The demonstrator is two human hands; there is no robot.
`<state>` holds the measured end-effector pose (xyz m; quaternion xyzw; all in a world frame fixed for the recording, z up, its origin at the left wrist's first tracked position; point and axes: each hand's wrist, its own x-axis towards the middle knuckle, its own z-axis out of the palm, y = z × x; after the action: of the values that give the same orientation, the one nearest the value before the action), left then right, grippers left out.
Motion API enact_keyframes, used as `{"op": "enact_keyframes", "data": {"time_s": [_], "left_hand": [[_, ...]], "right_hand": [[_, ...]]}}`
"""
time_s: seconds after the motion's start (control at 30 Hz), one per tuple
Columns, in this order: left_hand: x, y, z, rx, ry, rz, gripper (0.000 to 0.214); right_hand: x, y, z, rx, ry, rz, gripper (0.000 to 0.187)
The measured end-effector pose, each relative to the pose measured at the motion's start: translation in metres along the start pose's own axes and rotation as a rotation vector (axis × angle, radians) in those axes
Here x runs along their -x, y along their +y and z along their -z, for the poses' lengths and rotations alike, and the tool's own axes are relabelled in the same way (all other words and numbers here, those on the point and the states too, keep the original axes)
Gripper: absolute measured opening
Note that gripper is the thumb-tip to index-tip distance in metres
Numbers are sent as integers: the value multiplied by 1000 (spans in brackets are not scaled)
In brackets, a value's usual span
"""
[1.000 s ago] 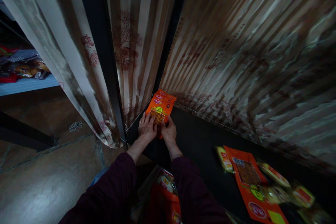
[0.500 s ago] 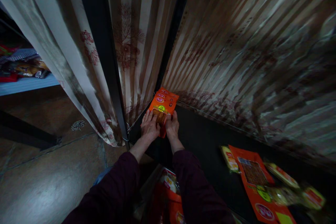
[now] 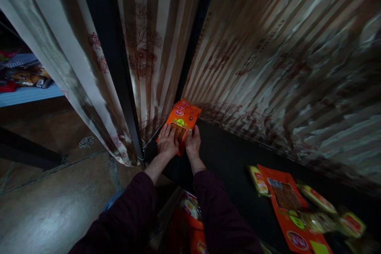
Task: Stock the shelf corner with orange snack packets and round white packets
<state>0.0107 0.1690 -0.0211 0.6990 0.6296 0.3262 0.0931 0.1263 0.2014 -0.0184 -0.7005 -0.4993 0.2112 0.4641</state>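
Observation:
A small stack of orange snack packets (image 3: 186,117) lies overlapping in the corner of the black shelf (image 3: 226,154). Each shows a clear window with brown strips inside. My left hand (image 3: 167,142) rests flat on the lower left of the top packet, fingers stretched over the window. Along the packets' right edge sits my right hand (image 3: 193,142), fingers extended and thumb against the side. Neither hand is wrapped round a packet.
Further right on the shelf lie another orange packet (image 3: 282,194) and several small yellow-wrapped snacks (image 3: 258,180). Below my arms is a bag of packaged goods (image 3: 189,222). A dark post (image 3: 114,59) and striped curtains (image 3: 149,59) bound the corner.
The top packet has shifted slightly left and down, fanning the stack a little. My left hand now lies flatter over it; my right hand stays at the right edge.

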Motion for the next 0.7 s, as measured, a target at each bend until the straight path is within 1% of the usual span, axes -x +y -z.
{"op": "enact_keyframes", "data": {"time_s": [0.07, 0.13, 0.3, 0.5, 0.6, 0.7], "left_hand": [[0, -1, -1, -4, 17, -18, 52], [1, -1, -2, -7, 26, -19, 51], [0, -1, -5, -2, 38, -4, 49], [-1, 1, -6, 2, 53, -6, 51], [-1, 2, -8, 7, 77, -48, 52], [-2, 1, -11, 15, 92, -77, 46]], "right_hand": [[-4, -2, -2, -21, 8, -24, 59], [-9, -5, -4, -25, -15, -54, 60], [-15, -7, -7, 33, -36, -127, 60], [-20, -8, -1, 36, -45, -129, 60], [-25, -11, 0, 10, -35, -147, 63], [-29, -12, -3, -23, -47, -145, 63]]}}
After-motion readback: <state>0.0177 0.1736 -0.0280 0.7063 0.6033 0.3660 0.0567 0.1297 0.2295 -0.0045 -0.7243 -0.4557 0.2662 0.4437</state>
